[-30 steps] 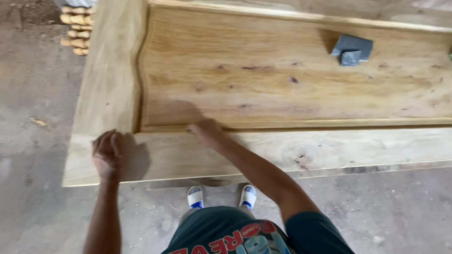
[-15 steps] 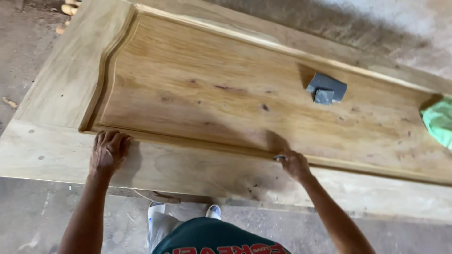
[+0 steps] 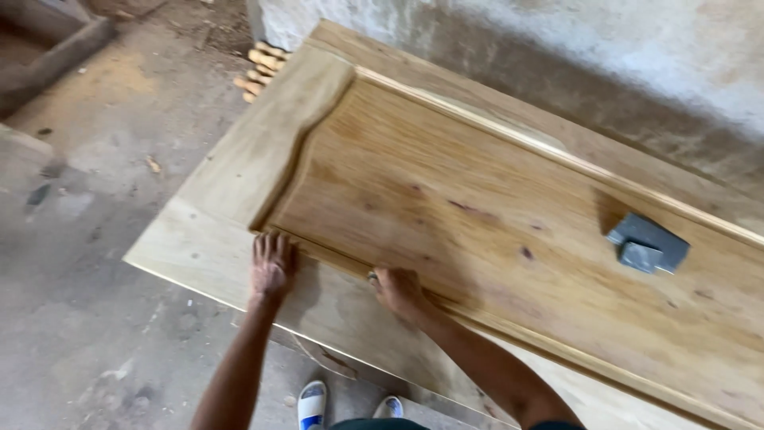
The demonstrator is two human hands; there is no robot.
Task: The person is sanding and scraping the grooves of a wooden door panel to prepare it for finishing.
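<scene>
While two hands press one wooden door (image 3: 446, 207), one grey block (image 3: 649, 243) rests.

No packages, labels, signs, seemingly.

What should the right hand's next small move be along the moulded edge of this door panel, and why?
Probably slide the right hand a little further along the groove toward the grey block. It is closed on something small that I cannot make out, pressed at the moulded edge of the wooden door panel, and that edge runs on untouched to its right. The left hand lies flat on the frame, steadying it.
</scene>
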